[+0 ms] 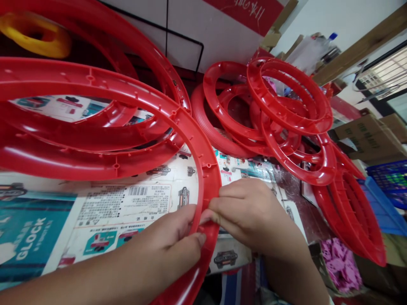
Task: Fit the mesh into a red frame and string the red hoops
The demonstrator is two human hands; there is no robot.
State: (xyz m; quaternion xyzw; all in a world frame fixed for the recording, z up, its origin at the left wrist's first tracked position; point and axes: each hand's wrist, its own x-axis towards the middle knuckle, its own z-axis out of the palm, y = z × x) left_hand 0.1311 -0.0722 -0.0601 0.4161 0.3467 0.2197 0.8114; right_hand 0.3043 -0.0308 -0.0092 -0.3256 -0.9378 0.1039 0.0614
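A large red plastic ring (pixel 208 169) with a hollow channel and small pegs inside is tilted toward me over the printed cardboard. My left hand (pixel 178 245) grips its inner rim, thumb lying across the channel and fingers curled under the edge. Just beside it, my right hand (pixel 251 212) is closed at the outer rim, with its thumb and fingertips pinched together in the channel. Whether a small part sits between those fingertips is hidden. More large red rings (pixel 116 165) lie behind the held one on the left.
Smaller red rings (pixel 289 95) are heaped at the back right. A yellow ring-shaped piece (pixel 38 36) is at the upper left, near a black wire frame (pixel 182 36). Pink plastic pieces (pixel 340 264) fill a box at lower right, below a blue crate (pixel 384 203).
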